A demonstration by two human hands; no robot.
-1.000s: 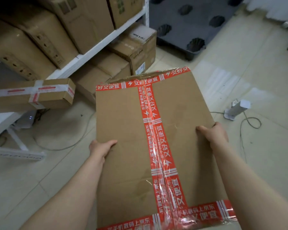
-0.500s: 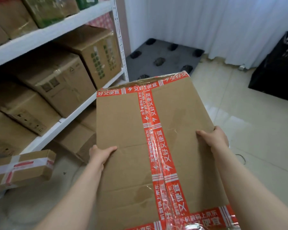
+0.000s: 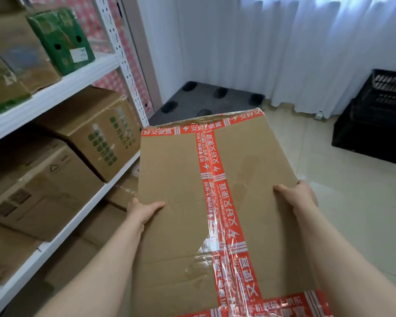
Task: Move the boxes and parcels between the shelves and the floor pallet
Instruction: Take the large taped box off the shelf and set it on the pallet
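Observation:
I carry a large brown cardboard box (image 3: 176,179) sealed with red printed tape, held flat in front of me. My left hand (image 3: 142,210) grips its left edge with the thumb on top. My right hand (image 3: 297,194) grips the right edge the same way. Ahead on the floor by the curtain lies the dark grey floor pallet (image 3: 204,99), with nothing on it. The white metal shelves (image 3: 62,85) at my left carry several cardboard boxes.
On the shelves sit a green box (image 3: 60,40) above and a brown box with green print (image 3: 101,131) below. A black plastic crate (image 3: 375,120) stands on the tiled floor at the right. White curtains hang behind the pallet.
My view has risen and moved forward along the shelves; the pallet and black crate now show ahead. The small taped parcel at lower left has dropped out of view. Both hands keep their grip.

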